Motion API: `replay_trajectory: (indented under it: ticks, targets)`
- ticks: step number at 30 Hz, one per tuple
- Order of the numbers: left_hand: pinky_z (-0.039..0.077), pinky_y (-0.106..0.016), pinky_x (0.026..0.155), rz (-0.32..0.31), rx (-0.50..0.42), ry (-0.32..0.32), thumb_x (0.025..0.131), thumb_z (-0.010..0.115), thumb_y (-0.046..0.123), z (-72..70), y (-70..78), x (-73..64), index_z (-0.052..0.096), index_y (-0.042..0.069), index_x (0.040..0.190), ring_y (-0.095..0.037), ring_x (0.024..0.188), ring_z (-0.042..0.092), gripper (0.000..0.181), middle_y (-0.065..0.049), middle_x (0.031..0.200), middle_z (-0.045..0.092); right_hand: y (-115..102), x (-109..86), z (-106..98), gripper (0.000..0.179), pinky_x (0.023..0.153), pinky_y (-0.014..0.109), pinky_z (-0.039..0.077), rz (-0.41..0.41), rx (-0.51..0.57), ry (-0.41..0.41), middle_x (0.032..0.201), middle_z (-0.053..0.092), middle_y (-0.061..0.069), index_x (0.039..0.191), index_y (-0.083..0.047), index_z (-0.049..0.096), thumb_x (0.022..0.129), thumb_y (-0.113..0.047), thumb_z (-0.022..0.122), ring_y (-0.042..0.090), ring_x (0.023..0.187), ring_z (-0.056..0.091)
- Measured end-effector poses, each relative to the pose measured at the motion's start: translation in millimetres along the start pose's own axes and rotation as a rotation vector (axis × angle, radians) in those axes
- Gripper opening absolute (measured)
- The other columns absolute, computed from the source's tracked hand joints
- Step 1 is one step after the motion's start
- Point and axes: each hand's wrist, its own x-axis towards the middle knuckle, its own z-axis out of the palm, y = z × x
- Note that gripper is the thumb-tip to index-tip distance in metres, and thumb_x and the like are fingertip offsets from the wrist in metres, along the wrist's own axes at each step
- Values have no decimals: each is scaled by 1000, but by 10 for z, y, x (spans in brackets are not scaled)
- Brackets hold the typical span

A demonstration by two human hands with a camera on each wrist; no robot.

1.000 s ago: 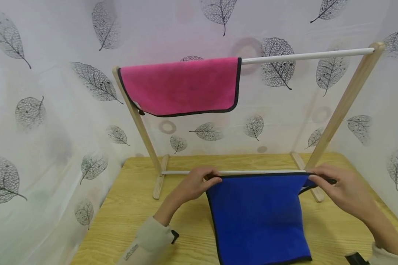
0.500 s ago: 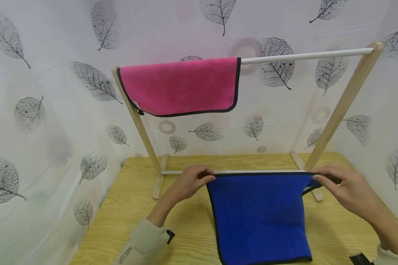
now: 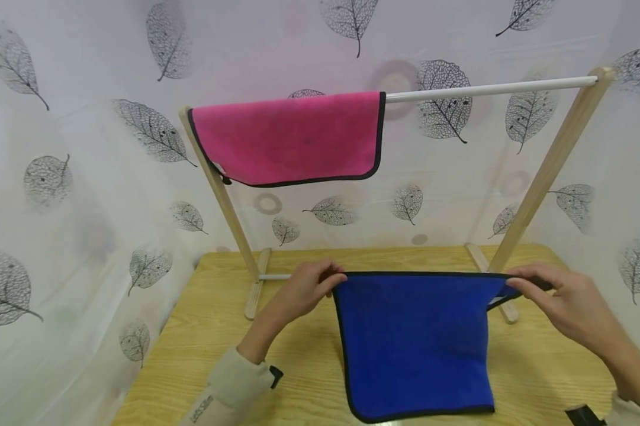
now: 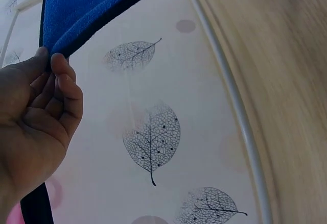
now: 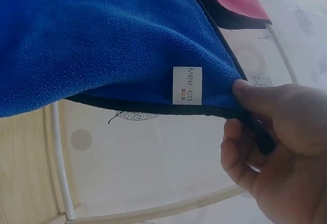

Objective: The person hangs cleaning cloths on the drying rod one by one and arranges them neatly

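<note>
A blue towel [image 3: 415,343] with black edging hangs stretched between both hands, in front of the rack's low white bar. My left hand [image 3: 310,289] pinches its upper left corner between thumb and fingers; the left wrist view shows that corner [image 4: 59,40] closely. The upper right corner is pinched by my right hand [image 3: 565,302]. Beside that grip, the right wrist view shows a white label [image 5: 187,85] and a black loop [image 5: 264,141]. A pink towel [image 3: 288,142] with black edging lies folded over the left part of the top white bar [image 3: 490,91].
The rack's wooden posts [image 3: 551,165] stand on wooden feet [image 3: 256,284] at the back of the wooden table [image 3: 192,343]. Behind them hangs a pale sheet [image 3: 112,254] printed with leaves. To the right of the pink towel, the top bar is bare.
The blue towel has risen slightly, its top edge now covering part of the low bar and its lower edge showing. My left hand has shifted a little left, my right hand a little right.
</note>
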Motion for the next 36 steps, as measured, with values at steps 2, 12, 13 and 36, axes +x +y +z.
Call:
replay_trajectory:
  ticks: [2,12,13,36]
  targets:
    - [52,-26,62,-9,0,9,106,60,14,-5,17,14,70,6,109,-22,70,63,13,3,82,65,6,-2,-14,20,64,8,48,11,-7,0,104,63,-27,100,-10,78,85,4,81,-21,93,51]
    - [52,-25,62,0,6,39,103,63,7,-51,52,64,71,2,112,-22,71,64,12,-2,87,68,32,11,-72,37,76,3,44,-36,-34,-16,101,67,-14,103,-8,77,75,16,82,-20,97,51]
    - [52,-25,61,-3,6,42,103,63,7,-53,54,68,71,2,111,-23,72,64,12,-2,87,68,35,14,-78,39,77,2,43,-44,-37,-21,101,67,-12,104,-7,77,74,17,82,-20,98,51]
    - [53,-23,66,80,83,204,101,67,5,-177,357,256,75,0,114,-11,71,62,17,-8,97,73,-21,187,-350,11,48,13,39,104,-136,-26,84,70,19,102,7,71,91,11,71,-12,66,52]
